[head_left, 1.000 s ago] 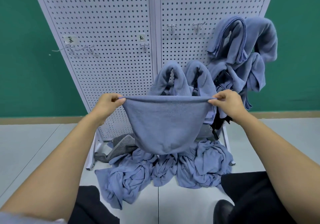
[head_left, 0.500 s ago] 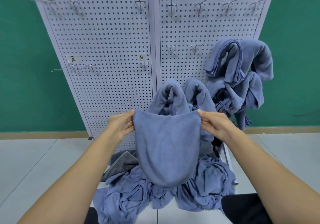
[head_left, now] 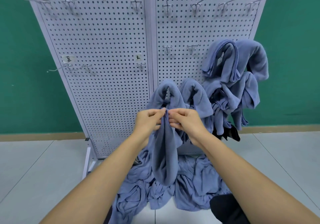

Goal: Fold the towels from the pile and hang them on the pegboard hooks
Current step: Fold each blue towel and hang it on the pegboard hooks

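I hold a blue towel (head_left: pixel 165 154) folded in half, hanging down in front of the white pegboard (head_left: pixel 107 68). My left hand (head_left: pixel 149 121) and my right hand (head_left: pixel 186 122) pinch its top corners together, almost touching. Below it a pile of crumpled blue towels (head_left: pixel 194 187) lies on the floor at the board's foot. Several folded blue towels hang on hooks: two at the lower middle (head_left: pixel 192 95) and more at the right (head_left: pixel 237 71).
Bare metal hooks (head_left: pixel 167 48) stick out of the pegboard in an upper row and a middle row, some with paper labels (head_left: pixel 68 58). A green wall stands behind. My dark shoe (head_left: pixel 228 208) is at the bottom right on the grey floor.
My hands have come together from wide apart, folding the spread towel in half lengthwise. The view has tilted upward, showing the upper row of hooks.
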Available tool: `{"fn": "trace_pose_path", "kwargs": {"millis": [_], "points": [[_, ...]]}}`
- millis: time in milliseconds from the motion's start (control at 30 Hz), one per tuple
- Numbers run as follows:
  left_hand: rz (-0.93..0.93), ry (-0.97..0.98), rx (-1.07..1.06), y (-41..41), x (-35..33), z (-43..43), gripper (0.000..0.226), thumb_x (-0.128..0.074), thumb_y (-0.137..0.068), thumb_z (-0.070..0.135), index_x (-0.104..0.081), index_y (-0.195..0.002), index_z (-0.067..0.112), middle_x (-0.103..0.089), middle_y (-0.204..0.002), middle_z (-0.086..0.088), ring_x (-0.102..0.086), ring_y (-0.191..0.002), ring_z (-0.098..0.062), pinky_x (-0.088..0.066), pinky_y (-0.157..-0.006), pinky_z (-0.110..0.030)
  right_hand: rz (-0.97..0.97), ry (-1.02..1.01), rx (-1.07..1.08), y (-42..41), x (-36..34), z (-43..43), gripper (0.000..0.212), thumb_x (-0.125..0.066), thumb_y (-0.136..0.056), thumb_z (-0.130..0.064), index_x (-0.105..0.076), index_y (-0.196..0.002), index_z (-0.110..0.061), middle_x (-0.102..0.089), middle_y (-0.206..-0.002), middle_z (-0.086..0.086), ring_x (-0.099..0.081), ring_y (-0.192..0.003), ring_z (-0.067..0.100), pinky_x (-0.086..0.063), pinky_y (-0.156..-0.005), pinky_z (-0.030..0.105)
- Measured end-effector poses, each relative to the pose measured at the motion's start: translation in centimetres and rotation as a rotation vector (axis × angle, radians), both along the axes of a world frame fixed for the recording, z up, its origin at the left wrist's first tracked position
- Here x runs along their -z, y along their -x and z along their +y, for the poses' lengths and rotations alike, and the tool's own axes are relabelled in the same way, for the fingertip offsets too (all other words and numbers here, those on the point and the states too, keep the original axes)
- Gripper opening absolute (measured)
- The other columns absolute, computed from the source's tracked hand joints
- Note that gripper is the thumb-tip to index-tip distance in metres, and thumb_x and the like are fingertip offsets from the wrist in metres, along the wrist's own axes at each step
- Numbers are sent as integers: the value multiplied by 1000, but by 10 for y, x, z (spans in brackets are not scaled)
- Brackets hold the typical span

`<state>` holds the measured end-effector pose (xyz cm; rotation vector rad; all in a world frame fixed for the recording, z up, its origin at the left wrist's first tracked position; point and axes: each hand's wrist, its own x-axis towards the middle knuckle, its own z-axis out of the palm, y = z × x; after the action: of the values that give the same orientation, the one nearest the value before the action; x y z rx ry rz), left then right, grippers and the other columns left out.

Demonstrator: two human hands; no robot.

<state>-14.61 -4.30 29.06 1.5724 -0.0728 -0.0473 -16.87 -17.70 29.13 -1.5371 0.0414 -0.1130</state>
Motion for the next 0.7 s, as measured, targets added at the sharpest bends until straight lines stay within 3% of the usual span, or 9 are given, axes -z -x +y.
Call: {"fn": "trace_pose_path", "kwargs": {"millis": [100, 200, 267, 333, 467, 533, 600, 700], "points": [[-28, -63, 53, -3, 2, 4, 23, -71, -84, 28, -73, -101, 12, -75, -86, 1, -70, -85, -10, -56, -74, -25, 6, -31, -101, 3, -4, -7, 28, -46, -94, 4, -71, -94, -10, -71, -86, 5, -66, -74, 6, -57, -76, 20], [6, -10, 77, -4, 1, 6, 13, -63, -90, 17, -70, -98, 10, -64, -60, 12, -59, -56, 1, -49, -58, -15, -14, -25, -146, 3, -7, -15, 29, -48, -91, 8, -69, -99, -10, -71, -95, 8, -64, -83, 9, -55, -83, 20], [38, 38, 107, -5, -1, 8, 12, -59, -93, 14, -70, -90, 14, -57, -63, 6, -51, -54, -3, -47, -56, -15, -98, 121, -78, -1, -7, -25, 29, -55, -89, 6, -68, -99, -18, -69, -102, 3, -62, -92, 7, -51, -82, 17], [32, 44, 179, -8, -3, 12, 16, -57, -93, 15, -72, -86, 17, -53, -75, -2, -48, -62, -8, -47, -63, -19, -189, 367, -4, -5, -7, -38, 24, -67, -87, -10, -66, -105, -26, -62, -110, -9, -54, -102, 7, -44, -87, 17], [-4, 54, 318, -7, -7, 18, 18, -52, -95, 15, -70, -95, 15, -57, -88, -6, -48, -74, -13, -43, -72, -24, -137, 725, -101, -9, 0, -54, 53, -78, -75, -39, -56, -123, -33, -44, -133, -14, -28, -127, 7, -26, -106, 27], [-26, 57, 346, -8, -6, 21, 20, -49, -96, 15, -70, -95, 15, -56, -93, -10, -46, -81, -18, -42, -75, -26, -59, 686, -187, -9, 2, -56, 36, -80, -74, -37, -64, -105, -27, -56, -120, -7, -42, -116, 8, -36, -100, 30], [-24, 70, 328, -12, -4, 28, 22, -47, -97, 14, -69, -97, 13, -53, -95, -12, -43, -83, -20, -42, -74, -27, -47, 591, -207, -7, 0, -57, 21, -78, -77, -32, -66, -82, -15, -63, -88, 2, -55, -83, 10, -45, -80, 30], [-6, 63, 274, -16, -2, 36, 16, -49, -97, 16, -65, -97, 13, -54, -90, -6, -45, -80, -16, -46, -69, -24, -115, 528, -152, -7, -5, -57, 21, -76, -80, -26, -65, -79, -8, -59, -72, -2, -53, -68, 7, -41, -67, 20]]}}
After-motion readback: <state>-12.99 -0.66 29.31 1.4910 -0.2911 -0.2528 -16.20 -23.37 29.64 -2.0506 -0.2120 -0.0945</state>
